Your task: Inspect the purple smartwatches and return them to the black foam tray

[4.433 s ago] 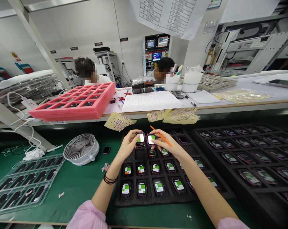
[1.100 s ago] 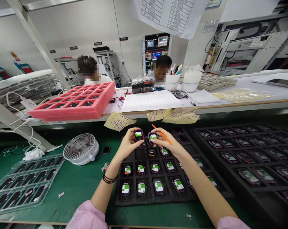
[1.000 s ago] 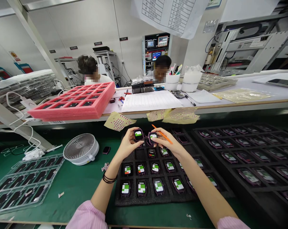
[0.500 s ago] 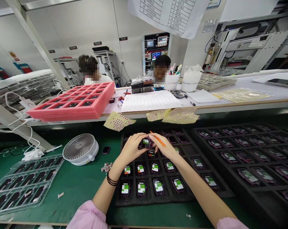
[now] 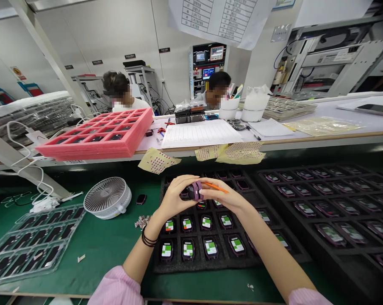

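Between the thumb and fingers of my left hand [image 5: 178, 195] is a purple-cased smartwatch [image 5: 195, 190], tilted so its side edge faces me. My right hand [image 5: 223, 195] has a slim orange tool [image 5: 216, 187] in its grip, perhaps a pen or pry stick, and its fingertips touch the watch's right side. Both hands are above a black foam tray [image 5: 196, 267], whose pockets hold several watches with lit green and white screens, such as one watch [image 5: 210, 247] near the front. Part of the tray is hidden by my hands and right forearm.
A second black foam tray [image 5: 347, 264] of watches lies to the right. Left are a round grey fan [image 5: 107, 198], a dark watch piece [image 5: 141, 199], paper scraps [image 5: 142, 221] and a clear plastic tray [image 5: 56, 264]. A raised shelf carries pink foam [image 5: 92, 151]. Two people sit beyond it.
The watch has turned from screen-facing to edge-on in my hands. My right hand has rolled over, and the orange tool now lies flatter. One person across the shelf has raised their head.
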Demonstrator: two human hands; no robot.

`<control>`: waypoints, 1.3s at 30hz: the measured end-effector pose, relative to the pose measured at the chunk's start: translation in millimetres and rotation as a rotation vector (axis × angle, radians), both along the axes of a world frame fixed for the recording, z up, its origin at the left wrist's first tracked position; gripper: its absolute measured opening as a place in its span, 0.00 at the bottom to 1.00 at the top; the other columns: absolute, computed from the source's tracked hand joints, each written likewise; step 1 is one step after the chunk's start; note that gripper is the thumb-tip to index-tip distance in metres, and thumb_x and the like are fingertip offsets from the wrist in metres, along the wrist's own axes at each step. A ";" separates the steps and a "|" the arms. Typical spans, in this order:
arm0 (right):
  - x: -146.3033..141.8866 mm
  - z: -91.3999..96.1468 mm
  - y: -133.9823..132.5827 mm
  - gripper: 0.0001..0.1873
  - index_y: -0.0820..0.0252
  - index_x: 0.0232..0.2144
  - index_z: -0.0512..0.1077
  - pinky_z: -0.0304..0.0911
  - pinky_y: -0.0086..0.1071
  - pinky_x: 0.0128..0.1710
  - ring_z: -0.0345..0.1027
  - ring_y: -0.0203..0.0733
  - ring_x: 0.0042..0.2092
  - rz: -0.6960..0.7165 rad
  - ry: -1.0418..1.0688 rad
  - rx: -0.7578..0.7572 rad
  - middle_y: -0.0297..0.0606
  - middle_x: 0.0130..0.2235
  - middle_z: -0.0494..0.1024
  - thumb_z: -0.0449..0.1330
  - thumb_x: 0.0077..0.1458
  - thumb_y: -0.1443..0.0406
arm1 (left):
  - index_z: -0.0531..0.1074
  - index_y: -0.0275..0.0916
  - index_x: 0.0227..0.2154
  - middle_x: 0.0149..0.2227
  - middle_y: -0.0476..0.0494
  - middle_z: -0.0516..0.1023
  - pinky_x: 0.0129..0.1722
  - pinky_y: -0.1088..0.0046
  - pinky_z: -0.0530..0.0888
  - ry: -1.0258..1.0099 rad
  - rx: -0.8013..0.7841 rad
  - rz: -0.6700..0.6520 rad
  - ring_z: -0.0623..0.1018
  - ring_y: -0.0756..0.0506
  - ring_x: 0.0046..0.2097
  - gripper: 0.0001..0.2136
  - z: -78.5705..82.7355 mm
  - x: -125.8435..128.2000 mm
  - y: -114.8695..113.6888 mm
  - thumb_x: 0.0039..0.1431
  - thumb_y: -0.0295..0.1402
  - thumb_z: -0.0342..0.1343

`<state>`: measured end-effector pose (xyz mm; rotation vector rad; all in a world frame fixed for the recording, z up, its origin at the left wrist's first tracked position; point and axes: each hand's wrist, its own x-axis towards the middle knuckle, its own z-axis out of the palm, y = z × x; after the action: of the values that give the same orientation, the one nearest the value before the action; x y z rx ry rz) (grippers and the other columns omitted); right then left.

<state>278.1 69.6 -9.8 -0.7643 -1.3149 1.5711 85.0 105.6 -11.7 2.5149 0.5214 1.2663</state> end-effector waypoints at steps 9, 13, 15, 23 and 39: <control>-4.2 -2.2 0.3 0.19 0.54 0.42 0.76 0.67 0.32 0.44 0.71 0.41 0.46 -0.042 0.024 0.092 0.37 0.41 0.79 0.69 0.45 0.61 | 0.69 0.41 0.50 0.50 0.38 0.76 0.51 0.59 0.70 0.016 0.023 0.008 0.74 0.40 0.52 0.22 -0.3 1.7 -1.4 0.51 0.30 0.63; -5.0 -2.2 -0.8 0.21 0.54 0.43 0.75 0.66 0.31 0.45 0.72 0.39 0.45 -0.038 0.037 0.062 0.36 0.41 0.79 0.70 0.44 0.63 | 0.68 0.41 0.50 0.50 0.39 0.76 0.51 0.59 0.70 0.009 0.025 -0.003 0.74 0.41 0.52 0.23 -1.0 1.5 -1.1 0.50 0.28 0.64; -6.9 -3.3 -1.4 0.23 0.53 0.44 0.74 0.66 0.31 0.45 0.72 0.38 0.45 -0.038 0.046 0.048 0.35 0.42 0.78 0.70 0.43 0.64 | 0.69 0.41 0.50 0.50 0.39 0.76 0.51 0.59 0.70 0.001 0.030 -0.013 0.74 0.41 0.52 0.22 -1.8 1.8 -1.1 0.50 0.27 0.63; -17.0 -6.5 -5.0 0.23 0.55 0.41 0.73 0.66 0.34 0.46 0.71 0.41 0.45 -0.133 0.032 0.052 0.35 0.40 0.77 0.71 0.40 0.65 | 0.69 0.41 0.49 0.49 0.40 0.76 0.50 0.60 0.71 -0.031 0.039 -0.037 0.74 0.41 0.51 0.21 -2.9 3.2 -2.2 0.51 0.28 0.63; -15.5 -2.8 -2.5 0.20 0.55 0.42 0.74 0.67 0.34 0.42 0.71 0.41 0.42 -0.239 -0.040 0.178 0.37 0.38 0.77 0.67 0.48 0.55 | 0.68 0.42 0.51 0.51 0.39 0.75 0.53 0.57 0.70 -0.013 0.044 0.004 0.74 0.40 0.53 0.23 -2.4 -0.1 0.2 0.51 0.28 0.63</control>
<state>262.6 67.1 -12.5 -0.8117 -1.3196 1.2382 84.9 105.8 -14.0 2.5407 0.5019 1.3083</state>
